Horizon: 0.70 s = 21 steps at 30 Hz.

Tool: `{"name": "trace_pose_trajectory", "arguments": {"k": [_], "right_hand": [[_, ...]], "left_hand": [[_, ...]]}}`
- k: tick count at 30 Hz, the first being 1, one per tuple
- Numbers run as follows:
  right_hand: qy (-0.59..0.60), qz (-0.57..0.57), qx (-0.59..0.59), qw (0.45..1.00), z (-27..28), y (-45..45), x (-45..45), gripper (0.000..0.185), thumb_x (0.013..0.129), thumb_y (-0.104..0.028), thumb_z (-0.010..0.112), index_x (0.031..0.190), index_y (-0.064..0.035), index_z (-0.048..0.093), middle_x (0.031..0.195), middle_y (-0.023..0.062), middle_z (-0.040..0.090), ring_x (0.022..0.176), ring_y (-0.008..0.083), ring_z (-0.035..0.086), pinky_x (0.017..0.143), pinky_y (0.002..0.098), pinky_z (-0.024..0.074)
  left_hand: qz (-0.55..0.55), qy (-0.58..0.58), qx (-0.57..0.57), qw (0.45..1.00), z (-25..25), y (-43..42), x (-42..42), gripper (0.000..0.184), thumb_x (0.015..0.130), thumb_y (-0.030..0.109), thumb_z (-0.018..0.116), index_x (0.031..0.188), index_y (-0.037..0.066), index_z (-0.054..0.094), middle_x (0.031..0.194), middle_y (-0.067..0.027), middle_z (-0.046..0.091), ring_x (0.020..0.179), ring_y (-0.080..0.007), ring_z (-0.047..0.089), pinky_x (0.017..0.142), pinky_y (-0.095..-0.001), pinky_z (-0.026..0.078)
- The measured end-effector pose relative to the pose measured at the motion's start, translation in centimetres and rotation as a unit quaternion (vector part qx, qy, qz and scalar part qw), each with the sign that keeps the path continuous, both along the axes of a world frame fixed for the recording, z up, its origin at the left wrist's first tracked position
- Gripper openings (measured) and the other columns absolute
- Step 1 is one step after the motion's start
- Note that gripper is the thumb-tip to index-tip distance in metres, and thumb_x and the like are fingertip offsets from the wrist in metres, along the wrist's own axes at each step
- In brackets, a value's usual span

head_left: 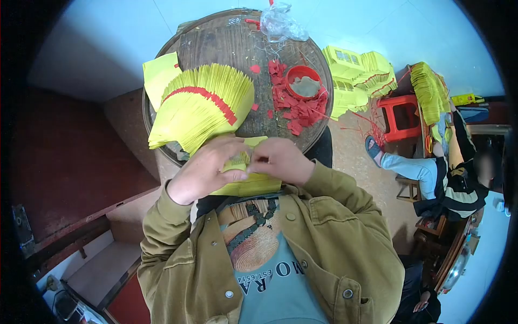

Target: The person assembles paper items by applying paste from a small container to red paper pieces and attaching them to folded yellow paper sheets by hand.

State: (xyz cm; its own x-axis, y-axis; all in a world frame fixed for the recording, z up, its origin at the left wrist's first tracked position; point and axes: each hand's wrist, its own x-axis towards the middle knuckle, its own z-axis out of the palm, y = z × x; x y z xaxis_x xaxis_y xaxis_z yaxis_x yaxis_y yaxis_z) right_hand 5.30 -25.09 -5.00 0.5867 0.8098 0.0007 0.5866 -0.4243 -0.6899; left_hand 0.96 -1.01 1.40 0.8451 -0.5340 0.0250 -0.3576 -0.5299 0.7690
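My left hand (208, 167) is closed around a small folded piece of yellow paper (236, 163) with grey print on it. Close against it, my right hand (283, 160) has its thumb and fingers pinched together; what lies between them is hidden. Both hands are over a stack of yellow paper (245, 186) at my lap, by the table's near edge. Just beyond my left hand, a fanned bundle of folded yellow papers (202, 105) with a band of red strips across it rests on the round wooden table (216, 43).
On the table, a red bowl of greyish paste (303, 83) stands among red paper scraps (294, 113), below a clear plastic bag (281, 22). Flat yellow sheets (156, 78) lie at left. More yellow bundles (356, 75), a red stool (400, 119) and a seated person (458, 181) are at right.
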Motion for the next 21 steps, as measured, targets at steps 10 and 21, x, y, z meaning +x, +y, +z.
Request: {"name": "trace_pose_trajectory", "arguments": {"k": [10,21], "right_hand": [[-0.194,-0.102,0.149,0.964,1.1,0.2,2.3,0.01,0.087,-0.017,0.074,0.095,-0.0137,0.07,0.088,0.0027,0.067,0.089,0.0231,0.064,0.082,0.0398,0.0433],[-0.237,-0.022,0.164,0.957,2.5,1.9,4.5,0.029,0.083,-0.019,0.078,0.111,-0.0164,0.07,0.09,0.0002,0.068,0.093,0.0228,0.063,0.087,0.0407,0.0423]], "left_hand": [[0.133,-0.066,0.015,0.989,-2.9,-1.0,0.7,0.028,0.1,0.009,0.061,0.125,-0.001,0.065,0.107,-0.0242,0.07,0.098,-0.0423,0.068,0.084,-0.0429,0.055],[0.083,-0.066,0.031,0.994,-2.8,-0.2,1.6,0.013,0.097,0.009,0.065,0.101,-0.002,0.068,0.078,-0.0207,0.062,0.067,-0.0368,0.063,0.063,-0.0417,0.049]]}}
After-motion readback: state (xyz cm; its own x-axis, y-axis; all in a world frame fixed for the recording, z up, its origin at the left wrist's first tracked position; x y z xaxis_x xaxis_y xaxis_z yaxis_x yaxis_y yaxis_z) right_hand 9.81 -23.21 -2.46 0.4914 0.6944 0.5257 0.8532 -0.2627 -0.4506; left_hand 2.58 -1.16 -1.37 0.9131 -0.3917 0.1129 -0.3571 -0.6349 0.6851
